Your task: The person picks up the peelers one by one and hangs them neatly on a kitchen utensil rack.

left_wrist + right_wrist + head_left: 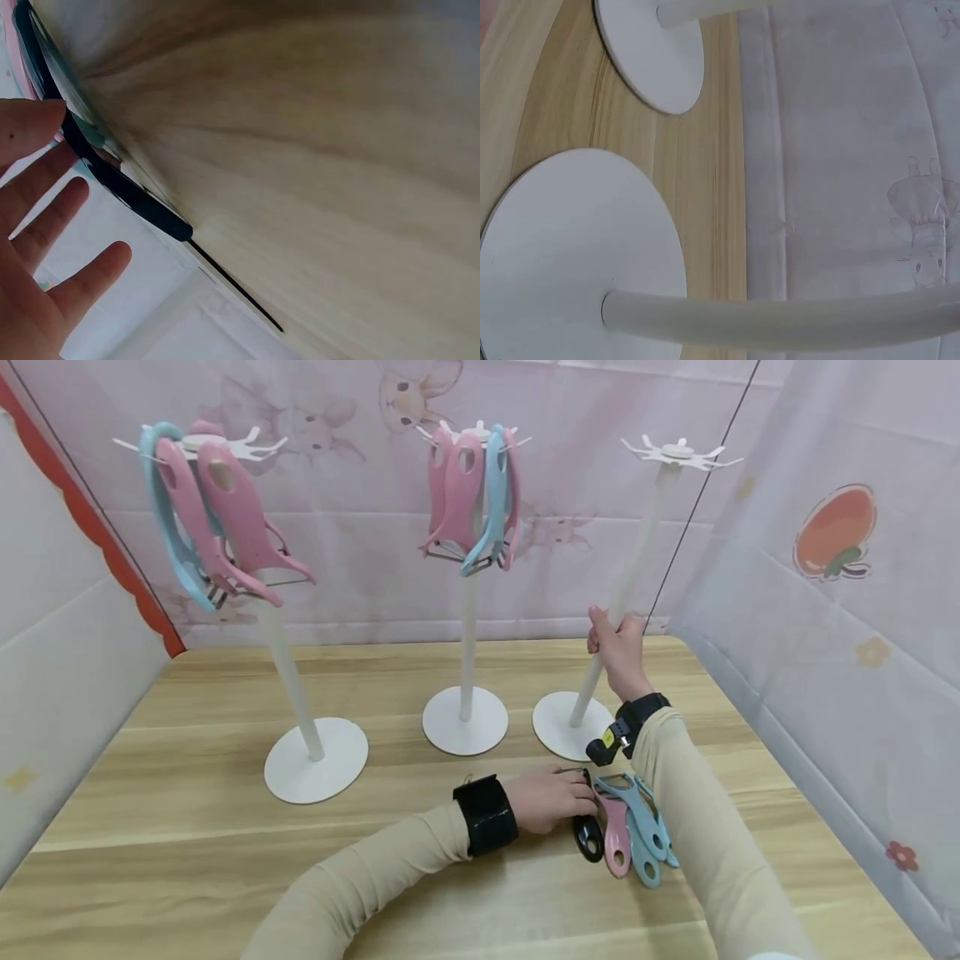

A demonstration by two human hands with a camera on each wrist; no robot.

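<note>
Plastic, by its gloss, the black peeler (588, 842) should be light and stiff, rather slippery along its smooth handle and hardly fragile; the risky part would be the blade end, which the fingers mostly hide in the head view. A sound hold would be on the handle's edges, clear of that end, with the hole near the tip left free. It sits under and just right of the left hand (551, 800), whose thumb and forefinger pinch it while the other fingers spread loose; whether it rests fully on the table (480, 893) I cannot tell. Well apart, higher and farther out, the right hand (622, 652) is wrapped round the pole of the right stand (553, 725). That stand looks light too, its slim pole perhaps apt to sway, so a firm grip partway up suits it. Right of the black peeler lie a pink peeler (617, 835) and some blue peelers (641, 818), the blue ones overlapping, so they might snag when lifted.
</note>
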